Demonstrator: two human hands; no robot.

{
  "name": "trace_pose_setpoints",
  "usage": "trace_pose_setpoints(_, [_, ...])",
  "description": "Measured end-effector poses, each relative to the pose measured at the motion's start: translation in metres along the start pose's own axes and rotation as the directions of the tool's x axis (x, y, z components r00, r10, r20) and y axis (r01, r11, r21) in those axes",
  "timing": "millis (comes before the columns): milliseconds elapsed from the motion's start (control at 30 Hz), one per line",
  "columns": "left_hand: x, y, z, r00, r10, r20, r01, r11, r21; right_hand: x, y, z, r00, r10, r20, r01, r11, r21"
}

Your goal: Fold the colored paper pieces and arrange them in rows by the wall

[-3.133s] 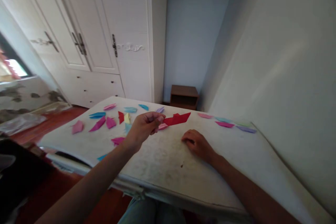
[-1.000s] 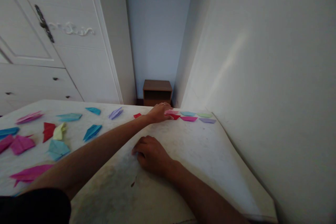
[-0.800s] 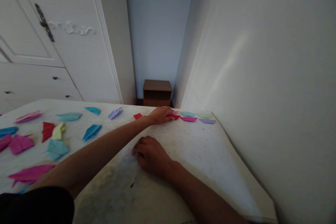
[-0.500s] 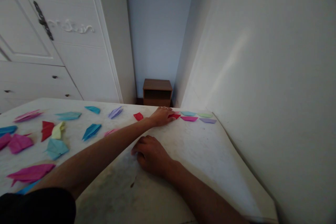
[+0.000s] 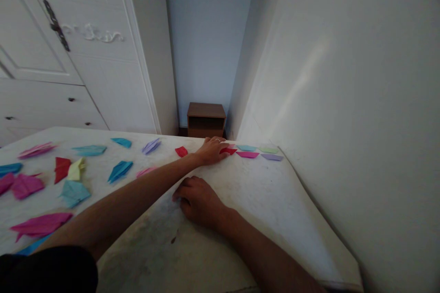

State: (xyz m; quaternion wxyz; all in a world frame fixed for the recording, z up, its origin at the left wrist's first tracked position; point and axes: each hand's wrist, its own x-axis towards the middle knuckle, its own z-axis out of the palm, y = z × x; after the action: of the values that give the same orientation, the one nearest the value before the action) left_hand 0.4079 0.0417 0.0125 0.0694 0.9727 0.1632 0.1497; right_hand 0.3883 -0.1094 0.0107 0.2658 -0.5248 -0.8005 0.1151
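Note:
At the far edge of the white table, my left hand (image 5: 210, 151) lies low with its fingers stretched out, touching a red folded paper piece (image 5: 228, 151). Part of a pink piece behind it is hidden by the fingers. To the right lie flat paper pieces in two rows: blue (image 5: 246, 148) and green (image 5: 268, 150) behind, magenta (image 5: 248, 154) and lilac (image 5: 272, 157) in front. Nearer to me, my right hand (image 5: 199, 201) rests on the tabletop in a loose curl, with nothing visible in it.
Folded papers are scattered on the left, among them a blue one (image 5: 120, 171), a lilac one (image 5: 151, 146), a small red one (image 5: 181, 151) and a magenta one (image 5: 41, 225). A wall (image 5: 360, 123) borders the table (image 5: 275, 210) on the right. Beyond stand a white cabinet (image 5: 113, 87) and brown nightstand (image 5: 206, 110).
Hardly anything differs. My left hand stays at the red paper piece, with only a slight shift of its fingers, and my right hand keeps its place.

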Motion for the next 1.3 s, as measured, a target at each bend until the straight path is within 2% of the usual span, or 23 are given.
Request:
trace_pose_setpoints(167, [-0.018,-0.003,-0.012,0.999,0.028,-0.045,-0.028,1.000,-0.011,-0.001,0.003,-0.002,1.000,-0.019,-0.010,0.019,1.000,0.012])
trace_pose_setpoints(333, [-0.059,-0.001,-0.047,0.998,0.038,-0.058,-0.037,0.999,0.032,-0.005,0.005,-0.004,0.999,-0.032,-0.041,0.036,0.992,0.117])
trace_pose_setpoints(467, [-0.118,0.007,-0.083,0.994,0.065,-0.087,-0.061,0.997,0.044,-0.008,0.006,-0.005,0.997,-0.018,-0.072,0.032,0.980,0.198])
trace_pose_setpoints(567, [-0.175,0.017,-0.100,0.985,0.002,-0.170,-0.002,1.000,0.001,-0.008,0.005,-0.005,0.997,-0.009,-0.080,0.027,0.973,0.228])
trace_pose_setpoints(700, [-0.250,0.035,-0.105,0.966,-0.101,-0.236,0.070,0.988,-0.139,-0.009,0.005,-0.003,0.996,0.004,-0.085,0.018,0.966,0.259])
trace_pose_setpoints(833, [-0.296,0.041,-0.099,0.970,-0.210,-0.119,0.165,0.937,-0.307,-0.010,0.007,-0.001,0.997,0.031,-0.067,-0.011,0.962,0.273])
trace_pose_setpoints(900, [-0.307,0.036,-0.096,0.954,-0.292,-0.066,0.239,0.876,-0.418,-0.011,0.010,-0.001,0.997,0.056,-0.061,-0.038,0.961,0.273])
trace_pose_setpoints(967, [-0.312,0.028,-0.094,0.934,-0.356,-0.025,0.283,0.780,-0.558,-0.011,0.011,-0.001,0.994,0.092,-0.058,-0.074,0.962,0.262])
trace_pose_setpoints(1100, [-0.314,0.019,-0.092,0.907,-0.421,0.008,0.276,0.580,-0.766,-0.005,0.007,0.002,0.980,0.159,-0.121,-0.132,0.969,0.211])
trace_pose_setpoints(1167, [-0.314,0.021,-0.093,0.905,-0.425,0.008,0.269,0.559,-0.784,0.005,-0.002,0.007,0.974,0.138,-0.179,-0.103,0.976,0.192])
trace_pose_setpoints(1300, [-0.314,0.028,-0.093,0.903,-0.428,-0.030,0.273,0.626,-0.730,0.042,-0.035,0.024,0.969,-0.011,-0.247,0.066,0.974,0.219])
